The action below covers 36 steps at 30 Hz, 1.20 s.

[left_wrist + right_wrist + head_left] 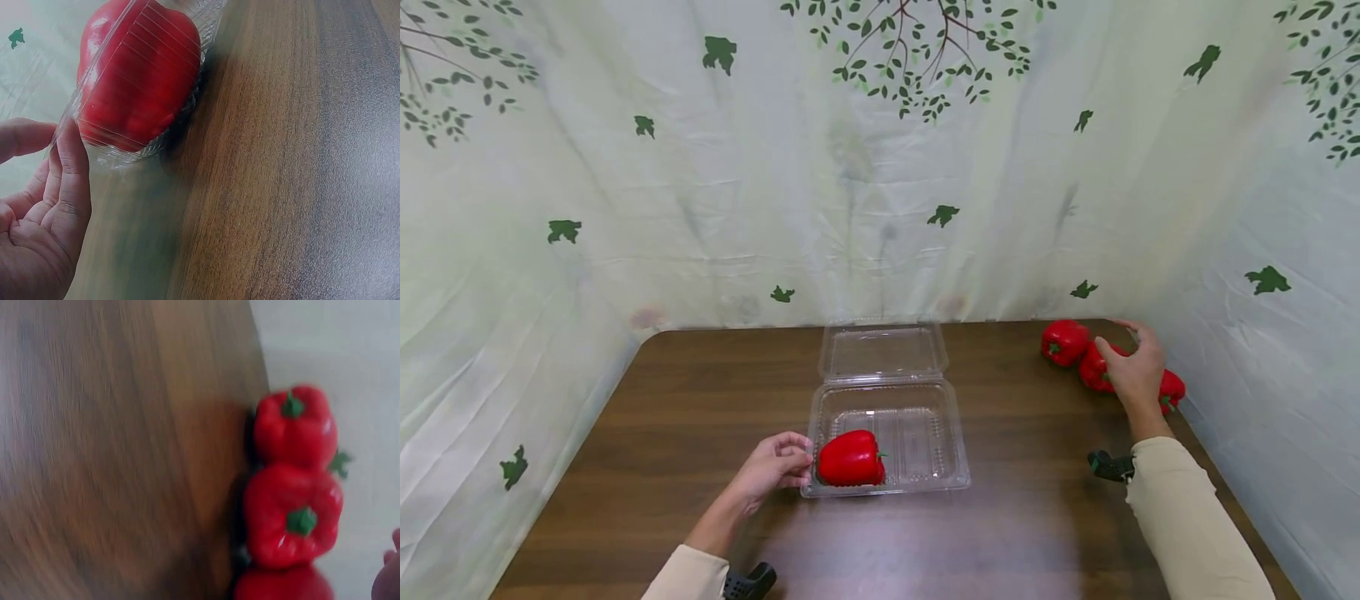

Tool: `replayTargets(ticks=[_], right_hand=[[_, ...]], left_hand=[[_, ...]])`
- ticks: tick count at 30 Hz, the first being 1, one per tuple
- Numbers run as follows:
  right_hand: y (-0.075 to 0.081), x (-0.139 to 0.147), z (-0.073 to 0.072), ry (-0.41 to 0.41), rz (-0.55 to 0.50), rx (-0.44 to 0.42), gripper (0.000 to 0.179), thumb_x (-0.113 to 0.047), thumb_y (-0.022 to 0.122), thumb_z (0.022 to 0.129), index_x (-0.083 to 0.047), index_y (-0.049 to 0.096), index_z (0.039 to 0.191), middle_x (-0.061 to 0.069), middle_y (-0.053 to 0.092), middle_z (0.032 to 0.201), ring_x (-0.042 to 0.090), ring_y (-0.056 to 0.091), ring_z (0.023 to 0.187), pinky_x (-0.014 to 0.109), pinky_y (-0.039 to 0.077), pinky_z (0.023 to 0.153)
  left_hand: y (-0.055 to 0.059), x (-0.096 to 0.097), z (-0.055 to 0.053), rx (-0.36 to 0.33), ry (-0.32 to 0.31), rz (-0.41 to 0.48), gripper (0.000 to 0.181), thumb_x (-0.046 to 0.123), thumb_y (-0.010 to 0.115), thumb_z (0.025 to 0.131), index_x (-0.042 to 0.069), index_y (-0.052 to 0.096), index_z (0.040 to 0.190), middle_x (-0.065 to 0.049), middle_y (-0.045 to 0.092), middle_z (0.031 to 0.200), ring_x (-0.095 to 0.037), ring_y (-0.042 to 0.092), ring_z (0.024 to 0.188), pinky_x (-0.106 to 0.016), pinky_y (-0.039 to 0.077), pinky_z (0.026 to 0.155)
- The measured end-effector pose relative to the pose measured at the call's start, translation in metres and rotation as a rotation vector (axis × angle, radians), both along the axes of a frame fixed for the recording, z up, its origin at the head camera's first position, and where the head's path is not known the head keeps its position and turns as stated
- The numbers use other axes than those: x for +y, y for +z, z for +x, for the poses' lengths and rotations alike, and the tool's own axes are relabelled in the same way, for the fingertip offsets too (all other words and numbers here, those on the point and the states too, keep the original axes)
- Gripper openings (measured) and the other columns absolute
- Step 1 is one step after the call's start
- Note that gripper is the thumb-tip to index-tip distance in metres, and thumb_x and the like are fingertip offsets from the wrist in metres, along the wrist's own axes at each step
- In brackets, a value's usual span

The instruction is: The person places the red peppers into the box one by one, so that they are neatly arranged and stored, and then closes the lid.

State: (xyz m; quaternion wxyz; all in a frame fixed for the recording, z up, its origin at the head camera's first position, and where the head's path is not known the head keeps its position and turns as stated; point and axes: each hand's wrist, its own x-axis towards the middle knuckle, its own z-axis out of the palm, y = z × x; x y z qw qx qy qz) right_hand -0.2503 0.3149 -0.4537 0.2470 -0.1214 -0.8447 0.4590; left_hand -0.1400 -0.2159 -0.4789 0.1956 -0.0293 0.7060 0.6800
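Observation:
A clear plastic clamshell container (pixel 925 477) lies with its lid (pixel 883 352) folded back. One red bell pepper (pixel 850 458) rests on its side in the container's front left corner, stem pointing right. My left hand (pixel 775 463) pinches the container's left rim between thumb and fingers, seen closely in the left wrist view. Over at the back right, my right hand (pixel 1137 371) hovers above a row of three red peppers, thumb and fingers spread apart. These are a far pepper (pixel 1063 342), a middle pepper (pixel 1094 371) and a near pepper (pixel 1171 390), partly hidden by the hand.
The brown wooden table (pixel 715 400) ends at a white curtain (pixel 737 208) printed with green leaves, which hangs behind and along both sides. The row of peppers stands close to the table's right edge. A black strap mount (pixel 1111 467) sits at my right wrist.

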Motion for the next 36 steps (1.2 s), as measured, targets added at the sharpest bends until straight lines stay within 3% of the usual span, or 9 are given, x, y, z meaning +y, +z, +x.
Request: replayTargets(ticks=[6, 9, 15, 21, 24, 28, 36], right_hand=[[-0.008, 0.024, 0.006, -0.101, -0.001, 0.017, 0.051, -0.018, 0.067, 0.086, -0.003, 0.052, 0.132, 0.019, 0.047, 0.138, 0.037, 0.037, 0.13, 0.053, 0.029, 0.108], [-0.013, 0.034, 0.01, -0.133, 0.016, 0.004, 0.051, -0.017, 0.067, 0.085, -0.002, 0.052, 0.132, 0.021, 0.047, 0.138, 0.039, 0.037, 0.13, 0.053, 0.023, 0.109], [-0.024, 0.046, 0.019, -0.157, 0.063, -0.112, 0.055, -0.019, 0.066, 0.086, -0.001, 0.049, 0.135, 0.023, 0.042, 0.141, 0.04, 0.032, 0.133, 0.057, 0.012, 0.109], [-0.032, 0.055, 0.025, -0.124, 0.089, -0.254, 0.059, -0.019, 0.064, 0.088, 0.002, 0.043, 0.139, 0.029, 0.037, 0.141, 0.046, 0.03, 0.131, 0.061, 0.019, 0.106], [-0.035, 0.055, 0.027, -0.112, 0.045, -0.299, 0.06, -0.018, 0.062, 0.09, 0.004, 0.039, 0.141, 0.032, 0.035, 0.141, 0.048, 0.03, 0.13, 0.062, 0.026, 0.105], [-0.037, 0.055, 0.029, -0.114, -0.006, -0.317, 0.061, -0.019, 0.061, 0.091, 0.006, 0.038, 0.142, 0.032, 0.033, 0.142, 0.048, 0.03, 0.13, 0.062, 0.032, 0.104], [-0.045, 0.057, 0.03, -0.109, 0.01, -0.296, 0.062, -0.019, 0.062, 0.089, 0.003, 0.038, 0.142, 0.031, 0.035, 0.142, 0.046, 0.028, 0.131, 0.063, 0.03, 0.103]], left_hand=[[0.0, -0.002, -0.001, 0.003, -0.01, 0.003, 0.022, 0.0, 0.054, 0.093, -0.01, 0.046, 0.111, -0.003, 0.063, 0.078, -0.013, 0.061, 0.064, -0.025, 0.057, 0.064], [0.0, -0.002, -0.001, 0.008, -0.012, 0.005, 0.022, 0.0, 0.054, 0.093, -0.01, 0.046, 0.111, -0.003, 0.063, 0.078, -0.013, 0.061, 0.064, -0.025, 0.057, 0.064], [0.001, -0.002, -0.001, 0.007, -0.016, 0.005, 0.023, 0.001, 0.055, 0.093, -0.01, 0.046, 0.112, -0.003, 0.063, 0.078, -0.013, 0.061, 0.064, -0.025, 0.057, 0.065], [0.002, -0.001, 0.0, 0.006, -0.017, -0.002, 0.024, 0.001, 0.055, 0.093, -0.01, 0.046, 0.112, -0.004, 0.063, 0.078, -0.014, 0.061, 0.064, -0.026, 0.057, 0.065], [0.002, -0.002, 0.0, 0.006, -0.014, -0.005, 0.024, 0.002, 0.055, 0.093, -0.01, 0.046, 0.113, -0.004, 0.063, 0.078, -0.014, 0.06, 0.065, -0.026, 0.057, 0.065], [0.002, -0.002, 0.0, 0.006, -0.01, -0.007, 0.024, 0.002, 0.055, 0.093, -0.01, 0.046, 0.112, -0.004, 0.063, 0.078, -0.014, 0.06, 0.065, -0.025, 0.057, 0.065], [0.002, -0.003, 0.001, 0.0, -0.007, -0.01, 0.023, 0.002, 0.055, 0.094, -0.009, 0.046, 0.112, -0.003, 0.063, 0.078, -0.014, 0.06, 0.065, -0.026, 0.057, 0.065]])
